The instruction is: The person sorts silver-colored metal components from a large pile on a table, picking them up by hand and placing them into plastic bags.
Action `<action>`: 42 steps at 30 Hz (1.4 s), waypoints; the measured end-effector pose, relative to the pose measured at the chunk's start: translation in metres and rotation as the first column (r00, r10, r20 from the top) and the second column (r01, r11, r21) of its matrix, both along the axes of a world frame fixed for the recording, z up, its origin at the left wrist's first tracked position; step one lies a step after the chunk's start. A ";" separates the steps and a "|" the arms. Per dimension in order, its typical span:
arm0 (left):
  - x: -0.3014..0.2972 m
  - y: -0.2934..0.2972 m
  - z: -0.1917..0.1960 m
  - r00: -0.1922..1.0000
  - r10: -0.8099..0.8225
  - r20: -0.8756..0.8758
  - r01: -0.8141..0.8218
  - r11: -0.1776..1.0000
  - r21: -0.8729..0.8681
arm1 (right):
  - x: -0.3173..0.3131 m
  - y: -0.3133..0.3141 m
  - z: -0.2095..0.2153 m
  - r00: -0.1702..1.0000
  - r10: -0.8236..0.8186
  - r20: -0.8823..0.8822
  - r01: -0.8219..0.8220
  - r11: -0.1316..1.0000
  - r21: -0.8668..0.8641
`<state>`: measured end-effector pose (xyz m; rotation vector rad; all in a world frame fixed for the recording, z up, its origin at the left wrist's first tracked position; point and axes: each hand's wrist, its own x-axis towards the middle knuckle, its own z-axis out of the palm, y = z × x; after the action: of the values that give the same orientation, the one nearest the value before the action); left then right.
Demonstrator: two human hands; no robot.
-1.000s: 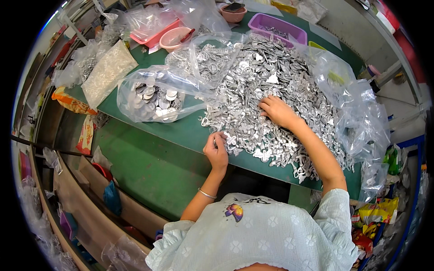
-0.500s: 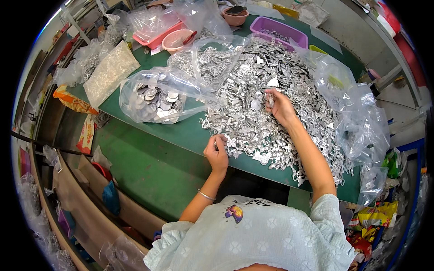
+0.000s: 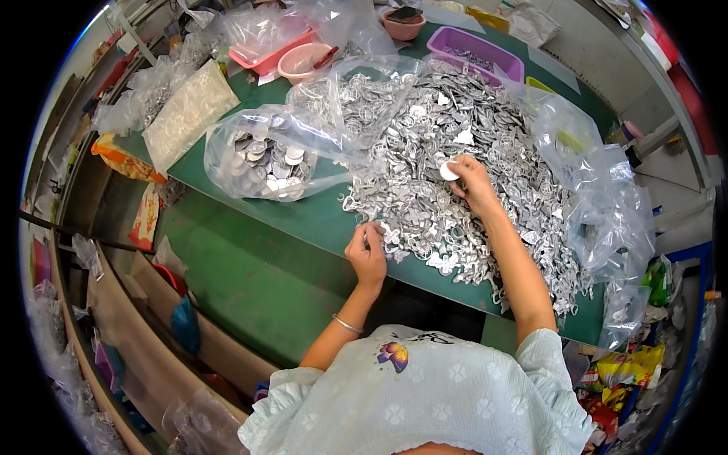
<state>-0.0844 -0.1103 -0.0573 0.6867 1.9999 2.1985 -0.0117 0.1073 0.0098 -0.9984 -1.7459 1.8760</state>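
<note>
A large heap of small silvery metal parts covers the green table. My right hand rests on the heap and pinches a round silvery disc between its fingertips. My left hand sits at the heap's near edge with its fingers closed on a small metal piece. A clear plastic bag holding round discs lies to the left of the heap.
Pink tubs, a purple tray and a brown bowl stand at the table's far side. Clear bags spread to the right, a bag of white pieces to the left. Shelves with clutter run along the left.
My right hand has moved farther up the heap and now lifts a round disc. My left hand has stayed at the heap's near edge.
</note>
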 end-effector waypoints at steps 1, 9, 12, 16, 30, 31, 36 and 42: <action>0.000 0.001 0.000 1.000 -0.005 -0.015 0.005 1.000 0.001 | 0.003 -0.001 0.008 0.995 -0.020 -0.093 0.004 0.986 -0.165; 0.001 0.001 0.000 1.000 -0.013 -0.010 0.013 1.000 0.009 | 0.002 -0.018 -0.020 0.937 0.122 0.329 -0.350 0.389 0.852; 0.000 0.001 0.003 1.000 -0.005 0.002 0.004 1.000 0.017 | 0.000 -0.019 -0.021 0.928 0.120 0.352 -0.368 0.438 0.820; 0.001 0.002 0.002 1.000 -0.004 -0.017 0.004 1.000 0.017 | 0.009 0.001 -0.030 0.965 0.150 0.217 -0.234 0.867 0.439; 0.001 0.001 -0.002 1.000 -0.023 -0.001 0.023 1.000 0.000 | 0.019 -0.027 0.025 0.968 0.239 -0.082 -0.238 0.971 0.016; 0.001 0.001 -0.002 1.000 -0.022 0.015 0.022 1.000 0.001 | 0.016 -0.033 0.024 0.969 0.221 -0.108 -0.215 0.974 0.065; 0.003 0.001 0.000 1.000 -0.011 0.014 0.011 1.000 0.004 | -0.011 -0.060 0.053 0.938 0.345 0.015 -0.345 0.935 0.082; 0.001 0.001 0.002 0.999 0.017 -0.028 -0.017 1.000 -0.021 | -0.112 -0.109 0.084 0.874 0.481 -0.071 -0.474 0.875 0.100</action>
<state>-0.0832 -0.1098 -0.0556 0.7037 2.0466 2.1858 -0.1233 -0.0018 0.0939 -0.4566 -2.1336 2.0718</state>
